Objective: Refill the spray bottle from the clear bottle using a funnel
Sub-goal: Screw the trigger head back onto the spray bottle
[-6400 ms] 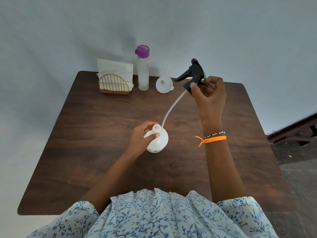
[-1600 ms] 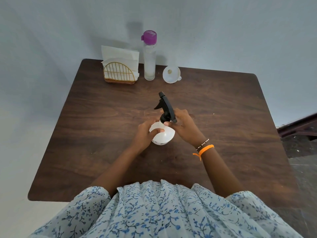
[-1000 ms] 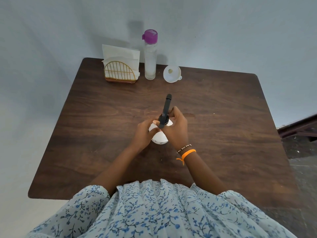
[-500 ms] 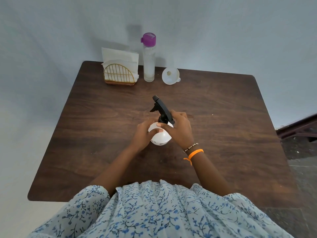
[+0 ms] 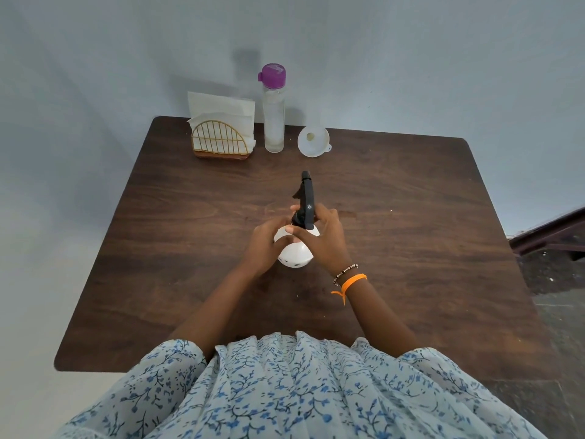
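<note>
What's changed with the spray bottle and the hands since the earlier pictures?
The black spray head, once lifted off by the right hand, is back on the white spray bottle and being turned there. The left hand still grips the bottle. Clear bottle, funnel and napkin holder stayed put.

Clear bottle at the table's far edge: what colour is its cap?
Purple, on the clear plastic bottle; the head view shows it best.
</note>
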### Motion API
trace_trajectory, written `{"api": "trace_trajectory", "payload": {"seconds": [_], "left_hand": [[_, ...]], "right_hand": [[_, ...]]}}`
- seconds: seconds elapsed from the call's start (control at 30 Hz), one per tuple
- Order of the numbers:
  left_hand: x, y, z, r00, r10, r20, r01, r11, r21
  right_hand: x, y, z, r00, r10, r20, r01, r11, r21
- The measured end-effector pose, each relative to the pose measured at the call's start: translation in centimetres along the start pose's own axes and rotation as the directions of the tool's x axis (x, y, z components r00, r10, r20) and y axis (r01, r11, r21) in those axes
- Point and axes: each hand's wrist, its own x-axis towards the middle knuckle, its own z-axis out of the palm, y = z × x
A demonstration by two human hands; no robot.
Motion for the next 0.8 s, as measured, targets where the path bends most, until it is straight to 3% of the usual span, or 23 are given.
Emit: {"api": "trace_trajectory", "payload": {"seconds": [0.2,0.4,0.6,0.8], "left_hand": [[0.0,-0.3,0.2,1.0,-0.018,-0.015,0.018,1.0,-0.01],[-0.3,-0.2,0.3,0.999,-0.02,-0.031,0.02,1.0,-0.007],[-0.2,-0.5,0.4,0.998,-0.036,-0.054,0.039,0.998,0.052],[-0.1,0.0,0.3,0.998,0.002,-0.059,0.0,0.999,0.033]], "right_hand": [[0.0,0.9,-0.8,0.993,-0.091,0.076,0.093,0.995,-0.022],[0.1,0.2,-0.2,0.996,0.058,-0.074,-0.053,0.996,0.077],[0.0,0.0,1.3,0.974,0.099,-0.203,-0.074,0.989,0.128],[-0.1,-0.1,1.5,0.988,0.012,-0.155,0.0,0.997,0.072]]}}
